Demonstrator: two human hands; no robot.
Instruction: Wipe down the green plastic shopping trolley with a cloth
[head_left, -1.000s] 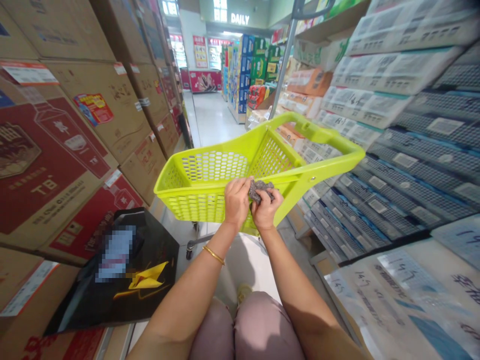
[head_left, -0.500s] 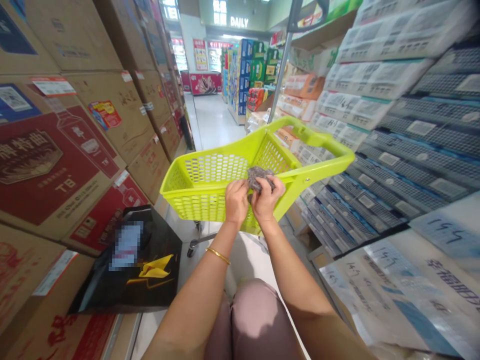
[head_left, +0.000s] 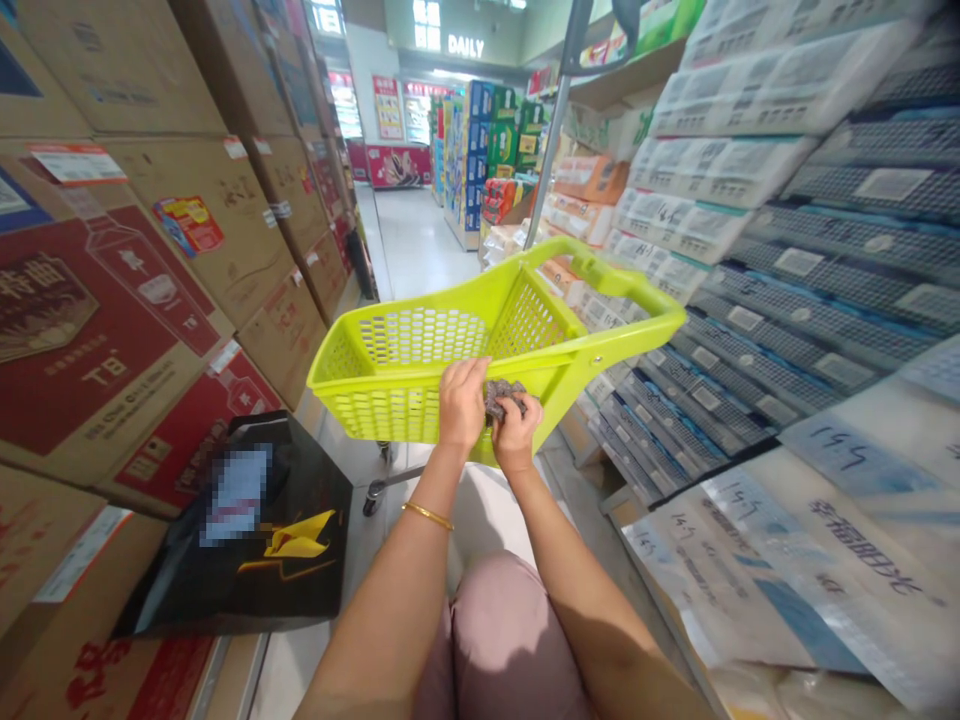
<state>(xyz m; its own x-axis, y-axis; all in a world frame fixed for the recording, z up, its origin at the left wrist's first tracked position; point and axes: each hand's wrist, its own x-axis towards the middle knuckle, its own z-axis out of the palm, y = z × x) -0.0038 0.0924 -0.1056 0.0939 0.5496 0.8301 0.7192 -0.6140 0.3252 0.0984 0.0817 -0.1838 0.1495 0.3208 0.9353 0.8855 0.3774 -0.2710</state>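
Note:
In front of my knees stands a lime-green plastic shopping cart (head_left: 367,372) with perforated basket walls. My left hand (head_left: 462,408) is closed over the top rim of its near side, fingers hooked inward. Just to the right, my right hand (head_left: 516,432) holds a crumpled grey-brown cloth (head_left: 496,396) against the outside of that wall, below the rim. The cloth's fingers-side part is covered by my hand. The cart's handle (head_left: 656,290) rises at the right, with neither hand on it.
Stacked cartons (head_left: 172,270) line the left side. A black bag (head_left: 300,590) with a yellow print stands by them, a blurred pale patch on it. Wrapped paper packs (head_left: 739,90) and plastic packages (head_left: 750,570) are piled on the right. A metal pole (head_left: 550,150) rises behind the cart.
My right hand has moved the cloth from the rim down onto the outer wall. My left hand now curls over the rim. The view has shifted slightly right.

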